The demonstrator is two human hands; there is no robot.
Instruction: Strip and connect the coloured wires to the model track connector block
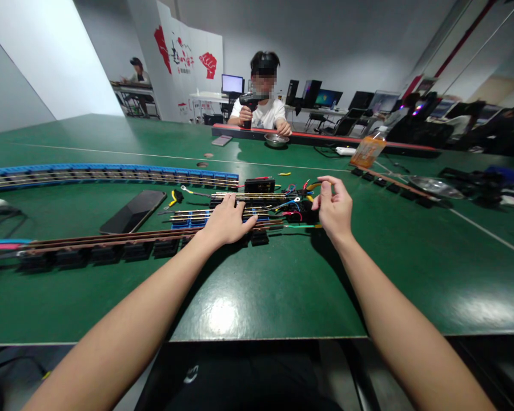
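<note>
My left hand (227, 222) lies flat with its fingers spread over a cluster of rail strips with blue and black holders (188, 218). My right hand (336, 208) is raised just right of the cluster, its thumb and fingers curled together. A yellow wire end (312, 186) shows at those fingertips, but whether they grip it is unclear. Between the hands, red, blue and green wires (293, 208) run into a dark connector, and a ring terminal (297, 200) sticks up. A long copper-coloured rail on black blocks (111, 240) extends left from under my left hand.
A phone (135, 211) lies left of the cluster, before a long blue-backed rail (111, 176). At the right are an orange drink bottle (368, 148) and another rail piece (394, 185). Across the green table (261, 291), a person holds a power tool (249, 105) beside a metal bowl (276, 141).
</note>
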